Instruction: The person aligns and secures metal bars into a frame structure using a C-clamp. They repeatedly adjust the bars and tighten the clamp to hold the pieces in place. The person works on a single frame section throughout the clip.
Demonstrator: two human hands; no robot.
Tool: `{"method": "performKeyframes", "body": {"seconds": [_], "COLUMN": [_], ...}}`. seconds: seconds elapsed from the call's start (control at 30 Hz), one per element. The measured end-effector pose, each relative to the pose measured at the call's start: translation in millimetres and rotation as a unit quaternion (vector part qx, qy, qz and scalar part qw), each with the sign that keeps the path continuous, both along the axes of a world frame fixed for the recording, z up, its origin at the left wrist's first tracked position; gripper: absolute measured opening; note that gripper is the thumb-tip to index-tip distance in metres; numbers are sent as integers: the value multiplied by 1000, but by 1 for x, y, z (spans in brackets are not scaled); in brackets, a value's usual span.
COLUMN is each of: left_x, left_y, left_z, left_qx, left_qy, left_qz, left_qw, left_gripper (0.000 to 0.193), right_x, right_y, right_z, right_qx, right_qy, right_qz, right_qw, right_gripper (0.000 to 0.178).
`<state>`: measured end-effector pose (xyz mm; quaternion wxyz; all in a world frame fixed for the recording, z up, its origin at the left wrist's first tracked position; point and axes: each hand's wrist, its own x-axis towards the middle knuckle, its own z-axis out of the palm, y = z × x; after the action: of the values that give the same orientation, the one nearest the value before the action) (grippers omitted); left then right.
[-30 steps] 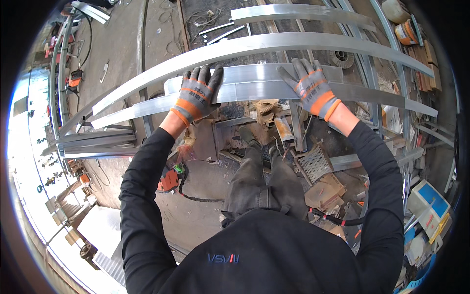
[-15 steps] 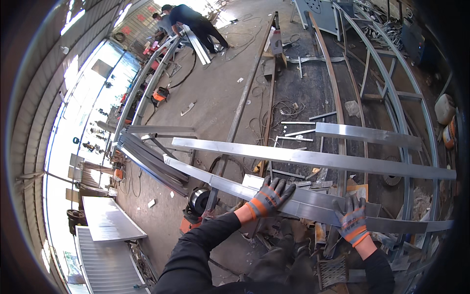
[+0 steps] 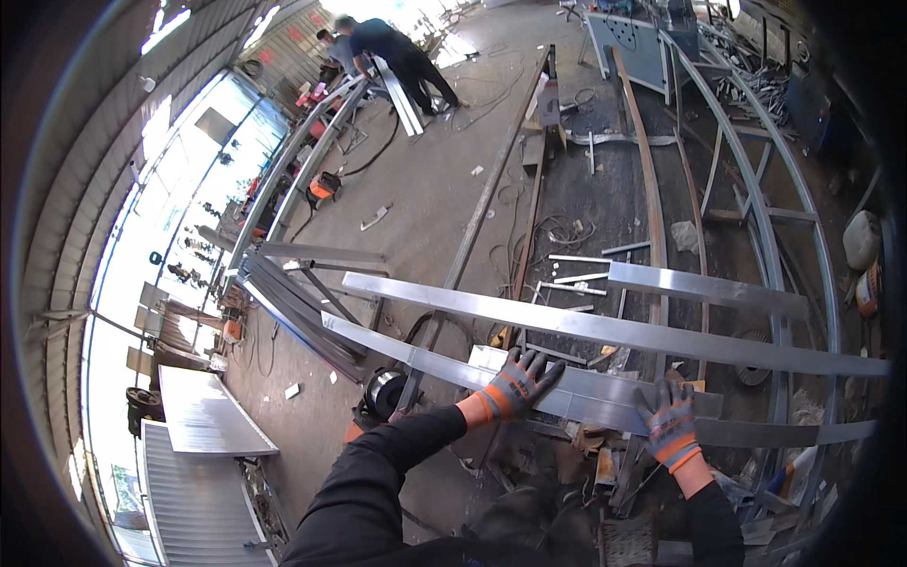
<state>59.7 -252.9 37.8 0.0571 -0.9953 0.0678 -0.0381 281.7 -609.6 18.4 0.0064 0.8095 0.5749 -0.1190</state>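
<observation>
A long, flat silvery metal bar [image 3: 444, 367] lies crosswise in front of me, joined by a shorter flat piece [image 3: 609, 389] along its far side. My left hand [image 3: 515, 386], in a grey glove with an orange cuff, rests on the bar with its fingers stretched over the top. Further right, my right hand [image 3: 669, 423], gloved alike, lies on the same bar with fingers spread. Whether either thumb hooks under the edge is hidden. Beyond them runs a second long metal bar [image 3: 567, 321], and a shorter one [image 3: 704, 288] sits behind it.
Long steel rails [image 3: 648, 170] stretch away under the bars. A bundle of dark profiles [image 3: 300, 307] leans at the left, near a wire spool [image 3: 385, 392]. Corrugated panels [image 3: 213, 406] stand lower left. Two other people [image 3: 389, 52] bend over bars at the far left.
The view has shifted slightly, so the surroundings sit a little lower and further right. Both hands stay on the bar; the right hand appears slightly nearer the left.
</observation>
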Motion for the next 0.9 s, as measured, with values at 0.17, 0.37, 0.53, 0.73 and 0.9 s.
{"method": "performKeyframes", "body": {"seconds": [0.17,0.37,0.53,0.73,0.9], "left_x": [-8,-10,-4,2,-3], "left_y": [-9,-9,-16,-14,-13], "left_z": [-17,-16,3,6,7], "left_qx": [34,21,-60,-116,-102], "left_qy": [65,85,60,67,16], "left_qz": [37,36,58,82,63], "left_qw": [997,995,995,988,993], "left_gripper": [108,110,94,118,118], "right_x": [-12,-23,-19,-23,2], "right_y": [0,5,6,12,16], "right_z": [-21,-39,-26,-7,12], "right_qx": [23,-21,-21,-62,-14], "right_qy": [-91,-103,-64,-82,33], "right_qz": [-9,-29,-31,-32,-39], "right_qw": [996,994,997,994,999], "right_gripper": [78,73,78,120,131]}}
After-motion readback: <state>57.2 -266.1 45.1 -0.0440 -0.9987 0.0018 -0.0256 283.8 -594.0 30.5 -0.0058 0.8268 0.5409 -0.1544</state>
